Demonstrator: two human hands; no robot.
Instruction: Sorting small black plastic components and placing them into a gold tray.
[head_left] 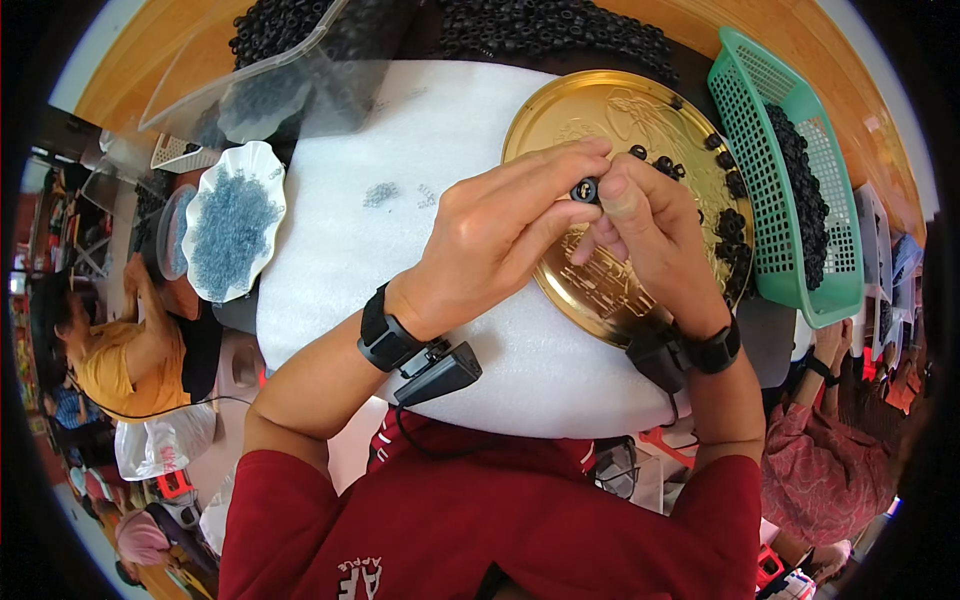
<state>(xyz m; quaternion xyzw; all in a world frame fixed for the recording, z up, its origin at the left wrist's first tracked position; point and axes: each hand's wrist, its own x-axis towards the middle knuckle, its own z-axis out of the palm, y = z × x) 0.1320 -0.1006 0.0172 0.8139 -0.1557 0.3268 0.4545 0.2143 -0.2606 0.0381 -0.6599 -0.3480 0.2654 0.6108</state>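
Between my fingertips is a small black ring-shaped part point(585, 190), its round opening turned up with something pale inside. My left hand point(480, 235) pinches it between thumb and index finger. From the other side, my right hand point(660, 230) closes its thumb and curled fingers against the same part. Both hands are over the left side of a round gold tray point(620, 300), where several loose black rings point(732, 225) lie along the right. On the white foam sheet point(340, 270), left of my hands, small clear pieces point(380, 193) lie in two little clusters.
A white wavy-edged dish point(278, 185) of bluish clear pieces stands at left. Behind it is a clear plastic bin point(350, 100) with black rings. More black rings point(560, 30) are heaped at the back. A green basket point(835, 290) stands right. Other people sit on both sides.
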